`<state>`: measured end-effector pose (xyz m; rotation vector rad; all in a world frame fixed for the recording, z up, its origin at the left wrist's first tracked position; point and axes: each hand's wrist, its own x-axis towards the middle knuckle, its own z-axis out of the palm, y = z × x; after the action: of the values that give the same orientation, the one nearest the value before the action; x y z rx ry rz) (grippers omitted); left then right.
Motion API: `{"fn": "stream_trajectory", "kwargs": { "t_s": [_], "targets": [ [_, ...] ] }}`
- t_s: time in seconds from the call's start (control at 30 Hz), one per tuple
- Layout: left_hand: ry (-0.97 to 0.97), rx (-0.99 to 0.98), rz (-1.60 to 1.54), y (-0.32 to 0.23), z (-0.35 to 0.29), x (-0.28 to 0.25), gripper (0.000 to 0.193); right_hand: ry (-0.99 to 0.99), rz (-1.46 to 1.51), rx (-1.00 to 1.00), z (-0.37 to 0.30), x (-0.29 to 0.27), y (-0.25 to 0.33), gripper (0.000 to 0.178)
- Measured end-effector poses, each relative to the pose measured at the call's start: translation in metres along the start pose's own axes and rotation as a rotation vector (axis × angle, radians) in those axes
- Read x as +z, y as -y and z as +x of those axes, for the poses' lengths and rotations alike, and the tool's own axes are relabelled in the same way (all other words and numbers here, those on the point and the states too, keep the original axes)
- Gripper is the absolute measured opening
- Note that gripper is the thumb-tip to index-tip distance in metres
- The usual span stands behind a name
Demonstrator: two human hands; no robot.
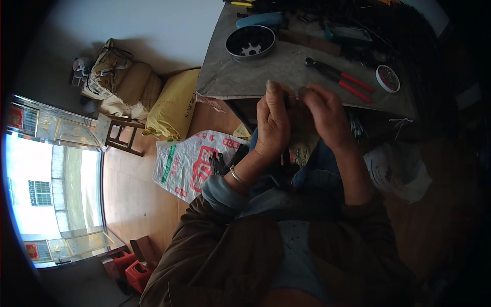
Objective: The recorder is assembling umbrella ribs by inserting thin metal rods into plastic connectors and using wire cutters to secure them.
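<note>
Just off the table's near edge, my left hand (273,118) is closed with its thumb pointing up. A small dark piece (290,101) shows at its curled fingers, too hidden to name. Close beside it, my right hand (327,115) has its fingers bent and pinched together toward the left one; what lies in the pinch cannot be made out. Beyond the hands, pliers (354,87) with red handles rest on the grey table (220,77). A metal bowl (249,59) with dark pieces inside stands farther back. To the right is a round white-rimmed tub (379,80) of small bits.
Dark parts clutter the table's far side, around a teal box (349,35) and a blue case (260,19). A printed white sack (176,161) with black pieces lies left of my legs. Farther left are a yellow sack (174,105), a wooden stool (121,135) and red stools (138,276).
</note>
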<state>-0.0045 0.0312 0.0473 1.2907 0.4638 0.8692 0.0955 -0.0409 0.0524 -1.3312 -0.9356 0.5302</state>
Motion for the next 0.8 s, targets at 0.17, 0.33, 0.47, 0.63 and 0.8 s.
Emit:
{"fn": "stream_trajectory", "kwargs": {
  "t_s": [0.17, 0.33, 0.47, 0.63, 0.8],
  "targets": [
    [-0.023, 0.032, 0.075, 0.005, 0.004, -0.001, 0.058, 0.208, 0.423, 0.530, -0.011, -0.008, -0.001, 0.030],
    [-0.033, -0.028, 0.073, 0.003, 0.002, -0.009, 0.059, -0.116, -0.323, -0.035, 0.006, -0.027, -0.027, 0.028],
    [-0.034, -0.098, -0.011, 0.003, 0.002, -0.013, 0.062, -0.226, -1.139, -0.281, 0.034, -0.098, -0.033, 0.022],
    [0.012, -0.074, 0.008, 0.003, 0.000, -0.014, 0.068, -0.026, -1.251, -0.446, 0.038, -0.115, -0.065, 0.025],
    [-0.033, -0.066, 0.046, 0.005, 0.002, -0.014, 0.071, -0.043, -1.117, -0.473, 0.048, -0.125, -0.073, 0.023]
  ]
}}
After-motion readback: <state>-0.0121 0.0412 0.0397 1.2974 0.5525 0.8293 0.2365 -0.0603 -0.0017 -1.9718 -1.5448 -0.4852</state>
